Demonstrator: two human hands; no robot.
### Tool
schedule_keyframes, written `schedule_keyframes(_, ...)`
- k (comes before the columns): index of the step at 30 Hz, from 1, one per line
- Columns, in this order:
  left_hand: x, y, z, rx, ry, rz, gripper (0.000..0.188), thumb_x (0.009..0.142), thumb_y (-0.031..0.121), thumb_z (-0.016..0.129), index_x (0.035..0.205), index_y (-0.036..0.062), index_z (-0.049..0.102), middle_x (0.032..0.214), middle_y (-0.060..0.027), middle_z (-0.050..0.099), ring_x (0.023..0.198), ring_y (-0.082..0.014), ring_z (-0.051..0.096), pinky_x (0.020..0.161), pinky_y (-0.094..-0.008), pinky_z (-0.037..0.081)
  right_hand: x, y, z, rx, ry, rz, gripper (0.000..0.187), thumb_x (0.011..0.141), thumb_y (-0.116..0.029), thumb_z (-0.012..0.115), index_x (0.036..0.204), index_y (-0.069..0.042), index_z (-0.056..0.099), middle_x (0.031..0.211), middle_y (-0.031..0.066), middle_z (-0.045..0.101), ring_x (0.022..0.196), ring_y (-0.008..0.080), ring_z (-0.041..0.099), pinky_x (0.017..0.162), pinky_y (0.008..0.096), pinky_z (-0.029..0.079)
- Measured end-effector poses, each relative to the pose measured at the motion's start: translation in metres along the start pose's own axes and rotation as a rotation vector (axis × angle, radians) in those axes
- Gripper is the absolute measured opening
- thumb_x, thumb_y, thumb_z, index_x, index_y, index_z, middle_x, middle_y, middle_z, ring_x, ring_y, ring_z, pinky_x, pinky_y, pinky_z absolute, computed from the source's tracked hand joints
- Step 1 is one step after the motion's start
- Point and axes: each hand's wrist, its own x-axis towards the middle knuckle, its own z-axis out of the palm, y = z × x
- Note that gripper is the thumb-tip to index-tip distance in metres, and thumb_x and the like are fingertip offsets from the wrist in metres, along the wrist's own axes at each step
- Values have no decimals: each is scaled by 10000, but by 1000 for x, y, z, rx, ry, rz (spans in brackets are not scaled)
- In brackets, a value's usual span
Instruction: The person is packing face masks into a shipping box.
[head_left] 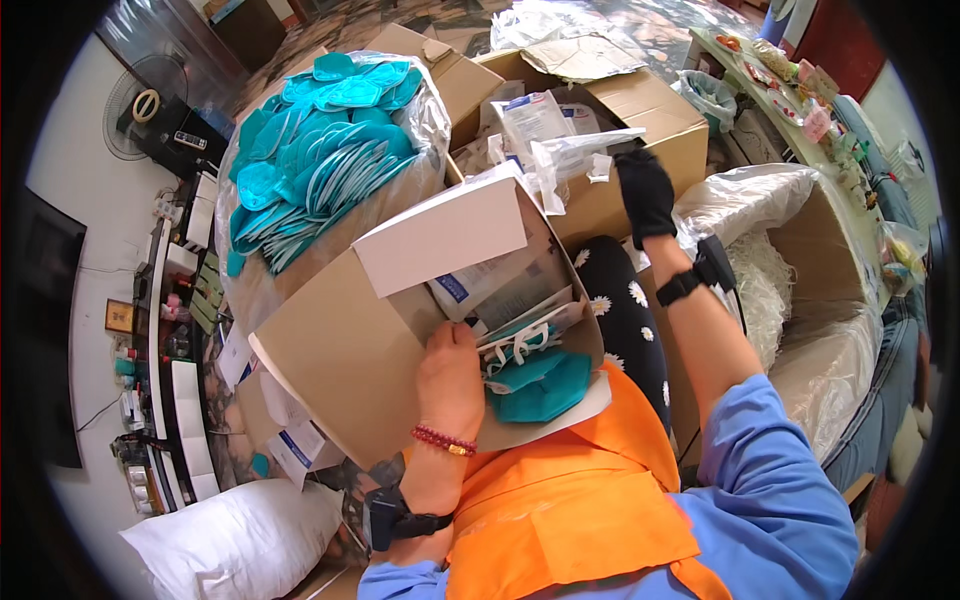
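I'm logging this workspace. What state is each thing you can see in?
Lap box: open, masks and packets inside.
Left hand: bare, at the lap box.
Right hand: black-gloved, by the back carton; grip unclear.
Back carton: open, packaging inside.
Mask bag: open, heaped high.
Right carton: open, plastic-lined.
Fan: upright; spinning or not, unclear.
TV: screen dark.
White sack: lying down, plump.

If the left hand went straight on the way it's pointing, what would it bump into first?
Probably the clear packet inside the open box, just ahead of the left hand. It's hard to tell how deep the packet lies.
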Motion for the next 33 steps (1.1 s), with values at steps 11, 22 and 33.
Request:
schedule_keyframes(11,3,3,-2,282,30,178,134,800,66,572,906,64,654,958,-91,631,983,-263,604,1020,-448,435,19,0,48,240,-470,124,666,823,-252,753,1395,-26,498,1055,161,674,982,192,645,820,308,512)
schedule_keyframes(22,11,-2,-47,-338,350,204,236,816,-39,619,1024,73,607,926,-93,612,904,-296,633,806,-397,524,-76,-156,-113,509,-570,-291,274,800,-105,741,1073,-104,724,1088,92,681,1020,249,650,867,371,524)
schedule_keyframes(33,3,-9,-89,-867,391,139,274,758,33,832,894,76,597,813,12,616,734,-78,547,664,-244,460,-121,-219,-114,148,-927,-780,245,764,-263,777,982,-160,734,833,71,642,839,283,630,753,385,499)
